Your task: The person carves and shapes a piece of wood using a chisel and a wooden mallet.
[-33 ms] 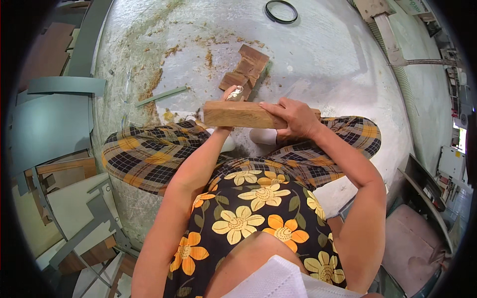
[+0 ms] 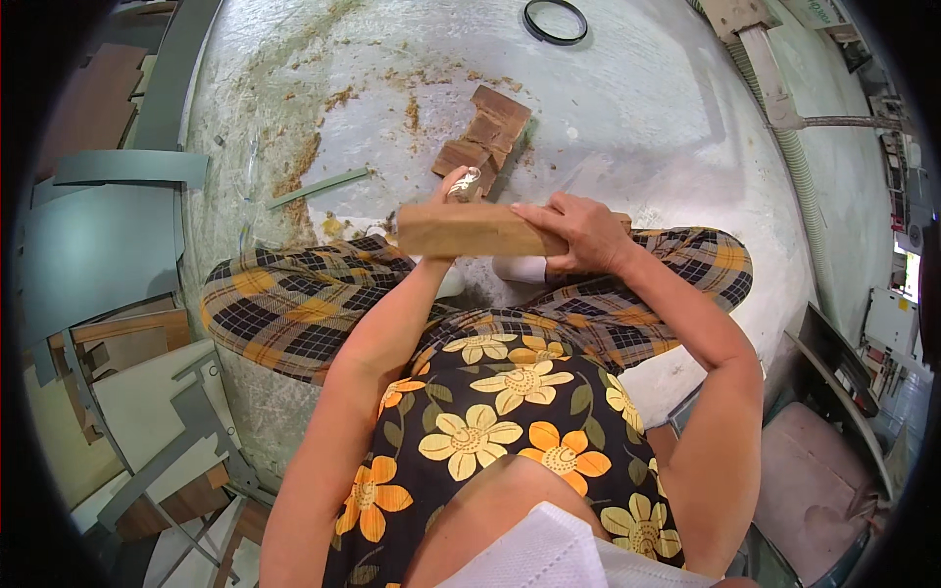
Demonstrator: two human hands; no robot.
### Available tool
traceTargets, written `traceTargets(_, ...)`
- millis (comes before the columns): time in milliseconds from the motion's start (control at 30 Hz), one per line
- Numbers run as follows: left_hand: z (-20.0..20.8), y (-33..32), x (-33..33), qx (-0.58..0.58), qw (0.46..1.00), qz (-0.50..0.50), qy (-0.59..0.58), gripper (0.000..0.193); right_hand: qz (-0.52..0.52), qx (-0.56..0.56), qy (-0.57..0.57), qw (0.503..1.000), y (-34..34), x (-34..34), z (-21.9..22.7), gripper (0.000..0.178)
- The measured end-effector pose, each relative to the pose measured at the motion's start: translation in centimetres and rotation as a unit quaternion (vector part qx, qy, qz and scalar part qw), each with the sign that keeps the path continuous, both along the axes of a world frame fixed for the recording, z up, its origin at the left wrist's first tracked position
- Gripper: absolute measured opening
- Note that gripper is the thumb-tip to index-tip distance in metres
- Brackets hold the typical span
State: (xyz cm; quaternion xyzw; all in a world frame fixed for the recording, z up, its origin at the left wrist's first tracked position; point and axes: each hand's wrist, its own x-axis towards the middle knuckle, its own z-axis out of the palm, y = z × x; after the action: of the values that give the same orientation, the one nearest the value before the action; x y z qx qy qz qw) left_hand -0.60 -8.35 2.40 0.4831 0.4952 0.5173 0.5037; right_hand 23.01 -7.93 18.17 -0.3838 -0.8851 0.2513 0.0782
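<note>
A thick rectangular bar of brown wood [image 2: 470, 229] lies crosswise in front of my body, blurred in its middle. My right hand [image 2: 578, 230] is closed round its right part, with the thumb side along the top. Mostly behind the bar, my left hand [image 2: 454, 183] shows closed fingers beside a shiny silvery piece [image 2: 470, 180]. What that hand holds, if anything, is hidden by the bar. Just beyond it, a notched dark brown wood block [image 2: 498, 120] rests on the floor, made of stepped sections.
Brown wood crumbs [image 2: 304, 162] and a thin green strip [image 2: 319, 189] lie on the pale floor [image 2: 647, 108]. A black ring [image 2: 555, 24] is farther off. Panels and offcuts [image 2: 103, 250] crowd the left; a ribbed hose [image 2: 796, 176] runs along the right.
The wooden bar has shifted very slightly left and looks more blurred. My left hand and the block on the floor have barely moved.
</note>
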Motion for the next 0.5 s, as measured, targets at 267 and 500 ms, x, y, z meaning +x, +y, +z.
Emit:
traceTargets(267, -1.3, -0.1, -0.2, 0.019, 0.985, -0.006, -0.171, 0.050, 0.008, 0.009, 0.009, 1.000, 0.2, 0.0, -0.4, 0.096)
traceTargets(500, -0.2, 0.1, 0.2, -0.025, 0.996, -0.018, -0.086, 0.047, 0.005, 0.033, 0.007, 0.999, 0.2, 0.6, -1.1, 0.091)
